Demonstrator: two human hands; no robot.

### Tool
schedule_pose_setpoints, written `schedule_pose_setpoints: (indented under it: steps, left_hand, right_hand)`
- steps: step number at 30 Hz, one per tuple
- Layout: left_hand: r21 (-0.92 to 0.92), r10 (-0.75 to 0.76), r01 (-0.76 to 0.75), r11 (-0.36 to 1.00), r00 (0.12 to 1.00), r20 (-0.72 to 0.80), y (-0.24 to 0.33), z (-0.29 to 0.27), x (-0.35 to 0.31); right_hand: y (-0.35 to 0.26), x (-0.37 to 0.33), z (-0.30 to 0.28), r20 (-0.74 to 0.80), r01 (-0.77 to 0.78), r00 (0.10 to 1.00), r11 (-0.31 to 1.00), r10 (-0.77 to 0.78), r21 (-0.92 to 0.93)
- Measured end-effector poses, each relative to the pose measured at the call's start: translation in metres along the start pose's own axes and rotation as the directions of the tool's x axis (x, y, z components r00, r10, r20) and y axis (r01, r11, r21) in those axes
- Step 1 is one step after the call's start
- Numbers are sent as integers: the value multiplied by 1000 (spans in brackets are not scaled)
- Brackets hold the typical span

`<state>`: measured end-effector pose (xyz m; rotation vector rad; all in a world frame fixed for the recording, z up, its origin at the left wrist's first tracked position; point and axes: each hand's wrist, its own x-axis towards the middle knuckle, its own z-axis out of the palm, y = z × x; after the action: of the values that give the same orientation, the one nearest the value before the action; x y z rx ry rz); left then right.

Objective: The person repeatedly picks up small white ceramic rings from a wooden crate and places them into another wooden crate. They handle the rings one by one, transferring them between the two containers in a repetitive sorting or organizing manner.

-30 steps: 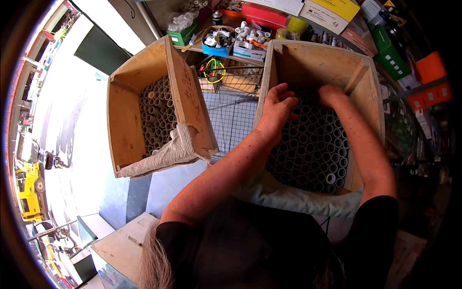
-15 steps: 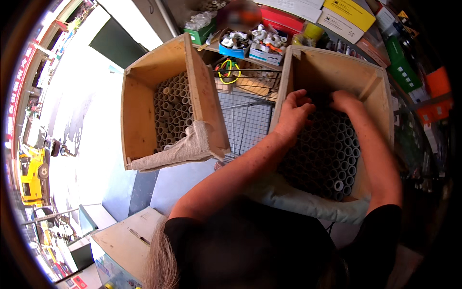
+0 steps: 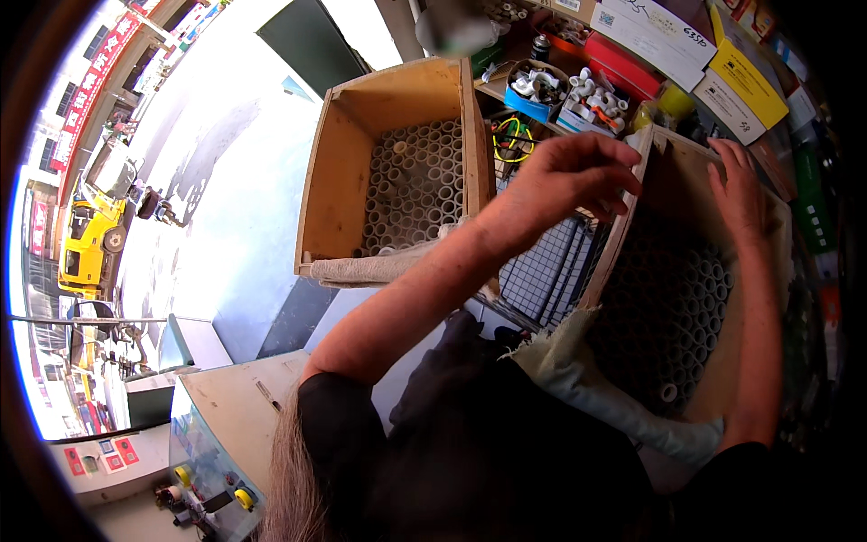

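Observation:
Above the left wall of the right-hand wooden box (image 3: 623,212) is my left hand (image 3: 578,176), its fingers loosely bent and apart, with nothing seen in them. My right hand (image 3: 742,194) is at that box's far right side, fingers stretched out and holding nothing. Many round pale tubes (image 3: 695,303) stand on end inside the box, with shadow darkening the left ones. A pale cloth (image 3: 623,411) is draped over its near edge. To the left, a second wooden box (image 3: 339,194) holds similar tubes (image 3: 411,194), and a beige cloth (image 3: 361,271) covers its near edge.
Between the boxes lies a black wire grid (image 3: 551,271). Behind them are a blue carton of pipe fittings (image 3: 533,110), a yellow coil (image 3: 512,144) and stacked cardboard boxes (image 3: 646,36). A white-topped glass case (image 3: 244,397) stands near left; a yellow vehicle (image 3: 90,226) is outside.
Both hands have come up from inside the right-hand box, the left to above its left wall, the right toward its far right side. The whole view has shifted, moving the boxes rightward.

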<state>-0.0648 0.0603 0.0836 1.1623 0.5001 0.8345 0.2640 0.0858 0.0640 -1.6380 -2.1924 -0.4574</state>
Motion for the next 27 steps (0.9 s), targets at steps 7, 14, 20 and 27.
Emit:
schedule_pose_setpoints:
  steps: [7,14,20,27]
  left_hand:
    - [213,122,-18,977,865,-486,23,-152,-30]
    - [219,-159,430,876,686,-710,-86,-269,-40]
    - [711,62,493,502,799,-598,-147,-301,-32]
    - [781,11,506,367,837,-547,-176,-320,-21]
  right_hand:
    - [25,-9,17,218,-42,975,999,43,-11]
    - [28,-10,19,234,-59,971,998,50,28]
    - [19,-11,15,205,-83,976,996,74,35]
    - [14,-7,10,203,-102,976,990,80,100]
